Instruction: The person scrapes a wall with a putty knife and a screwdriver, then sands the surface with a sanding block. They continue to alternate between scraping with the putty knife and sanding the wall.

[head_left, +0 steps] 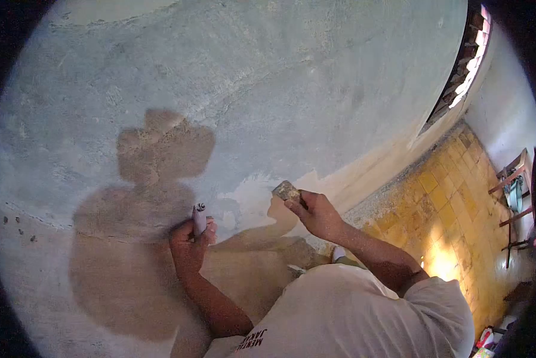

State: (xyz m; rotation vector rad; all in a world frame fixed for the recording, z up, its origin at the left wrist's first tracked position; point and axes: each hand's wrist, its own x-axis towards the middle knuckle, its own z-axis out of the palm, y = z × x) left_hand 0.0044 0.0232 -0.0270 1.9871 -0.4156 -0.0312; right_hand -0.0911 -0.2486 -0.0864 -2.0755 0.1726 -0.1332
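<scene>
My right hand (320,216) is closed on a small, flat, square-ended piece (286,191), stained brown and grey like a scraper blade. Its end sits close in front of the wall (316,113), beside a pale, whitish patch (253,194). In my left hand (189,243), the fingers wrap round a pale tube-like thing (200,222) with a dark, ragged-looking end pointing up. That hand is near the wall, lower left of the pale patch. The wall is blue-grey with rough, patchy plaster.
My shadow (154,149) falls across the wall on the left. A yellow tiled floor (441,191) runs along the right, with a wooden chair (513,179) at its far side. A barred opening (462,65) is at the top right.
</scene>
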